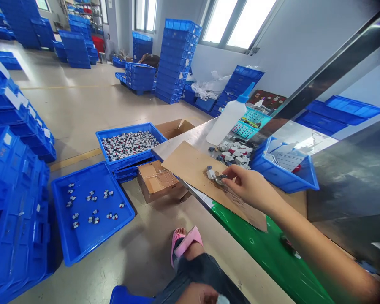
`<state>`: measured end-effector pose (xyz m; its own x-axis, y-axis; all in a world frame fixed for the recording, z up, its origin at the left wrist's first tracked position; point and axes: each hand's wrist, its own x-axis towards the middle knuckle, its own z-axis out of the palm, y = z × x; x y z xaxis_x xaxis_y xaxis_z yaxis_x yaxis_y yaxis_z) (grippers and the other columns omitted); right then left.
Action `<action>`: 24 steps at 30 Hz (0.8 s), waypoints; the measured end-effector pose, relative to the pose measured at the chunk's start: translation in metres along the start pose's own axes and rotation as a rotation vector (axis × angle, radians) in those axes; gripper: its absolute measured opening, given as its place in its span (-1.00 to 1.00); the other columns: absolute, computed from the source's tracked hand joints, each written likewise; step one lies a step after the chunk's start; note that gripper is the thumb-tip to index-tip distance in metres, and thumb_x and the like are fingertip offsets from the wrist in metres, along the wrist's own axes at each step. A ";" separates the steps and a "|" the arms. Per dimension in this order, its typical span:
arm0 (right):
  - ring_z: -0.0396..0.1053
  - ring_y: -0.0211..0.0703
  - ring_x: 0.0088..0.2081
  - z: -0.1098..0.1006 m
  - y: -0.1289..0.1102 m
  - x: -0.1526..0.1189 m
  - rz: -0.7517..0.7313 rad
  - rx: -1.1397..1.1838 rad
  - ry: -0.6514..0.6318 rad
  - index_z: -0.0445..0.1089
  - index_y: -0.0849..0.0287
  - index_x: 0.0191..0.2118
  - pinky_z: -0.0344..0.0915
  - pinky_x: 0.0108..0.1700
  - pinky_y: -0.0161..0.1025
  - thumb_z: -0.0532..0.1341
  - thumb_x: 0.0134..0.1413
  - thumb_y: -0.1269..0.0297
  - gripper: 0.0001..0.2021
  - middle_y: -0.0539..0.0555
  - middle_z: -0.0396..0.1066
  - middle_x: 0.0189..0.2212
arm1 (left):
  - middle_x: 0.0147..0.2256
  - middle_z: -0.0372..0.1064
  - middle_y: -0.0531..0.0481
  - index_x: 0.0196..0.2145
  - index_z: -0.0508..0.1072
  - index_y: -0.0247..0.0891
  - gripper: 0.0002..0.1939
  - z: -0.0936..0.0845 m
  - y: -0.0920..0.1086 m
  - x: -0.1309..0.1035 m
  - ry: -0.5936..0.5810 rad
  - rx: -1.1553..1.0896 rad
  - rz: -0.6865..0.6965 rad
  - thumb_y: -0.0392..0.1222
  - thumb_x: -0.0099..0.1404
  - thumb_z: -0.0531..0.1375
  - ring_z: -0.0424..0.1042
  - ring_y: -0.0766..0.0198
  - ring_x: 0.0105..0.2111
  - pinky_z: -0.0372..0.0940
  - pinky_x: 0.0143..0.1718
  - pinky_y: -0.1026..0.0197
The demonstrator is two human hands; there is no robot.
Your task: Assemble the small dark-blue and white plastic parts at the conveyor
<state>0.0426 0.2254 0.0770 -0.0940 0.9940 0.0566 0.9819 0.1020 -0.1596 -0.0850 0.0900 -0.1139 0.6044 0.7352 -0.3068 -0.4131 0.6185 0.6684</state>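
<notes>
Hands apart, the right hand [248,185] pinches a shiny grey part [220,180], the left hand [196,294] a whitish piece [222,299] (blurred).

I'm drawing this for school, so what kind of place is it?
It looks like a factory or workshop. Tall stacks of blue bins stand around, a blue tray holds lots of small parts, and more lie on the workbench near the person's right hand.

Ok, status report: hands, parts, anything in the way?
Right hand at small parts on cardboard. Left hand low, white piece at it, both cut by the frame. Heaped parts and white bottle beyond; nothing visibly blocking the right hand.
</notes>
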 end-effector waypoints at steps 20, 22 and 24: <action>0.27 -0.17 -0.49 0.009 0.011 -0.068 0.250 0.438 0.288 0.33 0.17 -0.42 0.14 -0.39 -0.22 0.18 -0.17 0.32 -0.90 0.02 0.37 -0.55 | -0.39 0.39 -0.03 -0.32 0.45 -0.37 -0.59 0.062 0.107 -0.046 0.126 -0.044 0.251 -0.10 -0.11 0.40 0.39 0.35 -0.38 0.30 -0.39 0.36; 0.28 -0.16 -0.47 0.010 0.013 -0.072 0.276 0.537 0.308 0.32 0.18 -0.43 0.16 -0.38 -0.21 0.19 -0.18 0.30 -0.89 0.04 0.37 -0.53 | -0.38 0.39 -0.03 -0.32 0.43 -0.36 -0.61 0.067 0.107 -0.051 0.123 -0.044 0.250 -0.11 -0.09 0.39 0.40 0.33 -0.36 0.31 -0.39 0.35; 0.31 -0.17 -0.45 0.012 0.016 -0.075 0.315 0.620 0.340 0.30 0.20 -0.39 0.21 -0.39 -0.22 0.18 -0.14 0.24 -0.84 0.07 0.39 -0.49 | -0.37 0.39 -0.03 -0.33 0.41 -0.36 -0.63 0.070 0.106 -0.053 0.113 -0.028 0.258 -0.12 -0.06 0.38 0.40 0.32 -0.33 0.33 -0.38 0.35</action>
<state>0.0634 0.1526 0.0584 0.3283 0.9230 0.2008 0.6732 -0.0795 -0.7352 -0.1129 0.0972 0.0211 0.3979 0.8947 -0.2032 -0.5633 0.4130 0.7156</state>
